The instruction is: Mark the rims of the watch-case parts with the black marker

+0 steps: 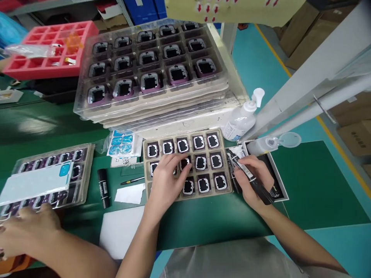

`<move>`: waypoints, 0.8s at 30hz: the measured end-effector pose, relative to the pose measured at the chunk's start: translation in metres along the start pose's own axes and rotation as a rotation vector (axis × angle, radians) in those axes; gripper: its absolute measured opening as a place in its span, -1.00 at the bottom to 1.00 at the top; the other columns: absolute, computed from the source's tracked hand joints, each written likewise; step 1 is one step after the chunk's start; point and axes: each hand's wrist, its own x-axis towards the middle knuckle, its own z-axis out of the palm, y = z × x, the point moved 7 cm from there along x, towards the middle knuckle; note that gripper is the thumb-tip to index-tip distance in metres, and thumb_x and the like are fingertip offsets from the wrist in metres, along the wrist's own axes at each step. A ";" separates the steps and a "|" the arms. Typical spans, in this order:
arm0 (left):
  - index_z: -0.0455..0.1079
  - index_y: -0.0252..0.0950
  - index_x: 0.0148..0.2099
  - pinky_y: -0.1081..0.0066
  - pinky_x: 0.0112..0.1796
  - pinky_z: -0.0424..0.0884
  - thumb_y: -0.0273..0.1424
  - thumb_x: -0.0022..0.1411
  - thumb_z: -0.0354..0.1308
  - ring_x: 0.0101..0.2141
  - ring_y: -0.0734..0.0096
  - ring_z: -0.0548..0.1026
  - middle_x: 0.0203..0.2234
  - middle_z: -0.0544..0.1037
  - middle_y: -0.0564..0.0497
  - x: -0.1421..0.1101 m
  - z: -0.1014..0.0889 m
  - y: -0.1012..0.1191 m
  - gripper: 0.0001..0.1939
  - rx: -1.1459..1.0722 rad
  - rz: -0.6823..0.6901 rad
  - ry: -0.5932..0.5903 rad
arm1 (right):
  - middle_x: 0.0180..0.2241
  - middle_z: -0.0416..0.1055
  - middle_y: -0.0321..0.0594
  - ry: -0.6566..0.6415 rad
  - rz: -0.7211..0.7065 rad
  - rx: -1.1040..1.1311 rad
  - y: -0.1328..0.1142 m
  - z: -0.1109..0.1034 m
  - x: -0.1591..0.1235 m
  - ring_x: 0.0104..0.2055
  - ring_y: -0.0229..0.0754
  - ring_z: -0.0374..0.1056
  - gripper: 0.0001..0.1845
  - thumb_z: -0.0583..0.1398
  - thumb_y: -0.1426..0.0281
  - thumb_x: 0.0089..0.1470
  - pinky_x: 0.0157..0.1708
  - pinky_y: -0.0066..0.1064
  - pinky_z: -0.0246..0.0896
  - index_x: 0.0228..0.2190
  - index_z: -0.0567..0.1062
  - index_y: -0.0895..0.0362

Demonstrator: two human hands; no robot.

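A beige tray of small square black-and-white parts lies on the green mat in front of me. My left hand rests on its left-middle cells, fingers bent over one part. My right hand sits just right of the tray, fingers wrapped round a black marker pen with a barcode label, its tip pointing toward the tray's right edge.
A tall stack of clear-lidded trays stands behind. A pump bottle and a small lidded bottle are at the right. Another person's hand touches a second tray at the left. A black marker and white papers lie between.
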 end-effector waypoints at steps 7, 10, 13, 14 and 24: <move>0.48 -0.29 0.16 0.10 -0.06 0.51 -0.36 0.49 0.16 0.01 0.01 0.50 -0.01 0.58 -0.17 0.010 0.031 0.017 -0.73 0.297 0.098 -0.229 | -0.12 0.49 -0.19 0.010 0.074 -0.034 0.011 -0.009 -0.001 -0.12 -0.12 0.46 -0.83 0.31 0.33 0.34 -0.19 -0.29 0.45 -0.04 0.58 -0.02; 0.48 -0.32 0.15 0.15 -0.16 0.51 -0.36 0.43 0.26 -0.04 0.01 0.50 -0.06 0.54 -0.19 0.014 0.043 0.019 -0.70 0.430 0.120 -0.243 | -0.13 0.49 -0.18 0.001 0.086 -0.039 0.013 -0.011 0.000 -0.13 -0.10 0.47 -0.84 0.31 0.30 0.34 -0.19 -0.28 0.48 -0.05 0.58 -0.01; 0.49 -0.30 0.13 0.21 -0.21 0.49 -0.31 0.37 0.34 -0.09 0.04 0.48 -0.12 0.50 -0.16 0.018 0.048 0.019 -0.66 0.485 0.126 -0.221 | -0.14 0.50 -0.17 -0.026 0.093 -0.025 0.012 -0.009 0.001 -0.13 -0.09 0.48 -0.84 0.31 0.29 0.34 -0.18 -0.28 0.51 -0.05 0.58 -0.01; 0.48 -0.30 0.12 0.21 -0.22 0.48 -0.30 0.36 0.35 -0.09 0.05 0.48 -0.13 0.50 -0.15 0.019 0.048 0.019 -0.66 0.487 0.125 -0.212 | -0.14 0.50 -0.17 -0.031 0.093 -0.018 0.012 -0.009 0.002 -0.12 -0.09 0.49 -0.84 0.31 0.30 0.34 -0.17 -0.28 0.51 -0.05 0.57 -0.01; 0.37 -0.27 0.17 0.08 0.00 0.46 -0.39 0.46 0.21 0.05 0.00 0.45 -0.03 0.59 -0.15 0.004 0.046 0.026 -0.72 0.299 0.144 -0.167 | -0.16 0.50 -0.20 -0.091 0.104 0.033 0.010 -0.005 0.002 -0.15 -0.13 0.46 -0.84 0.31 0.36 0.33 -0.20 -0.30 0.43 -0.06 0.57 -0.02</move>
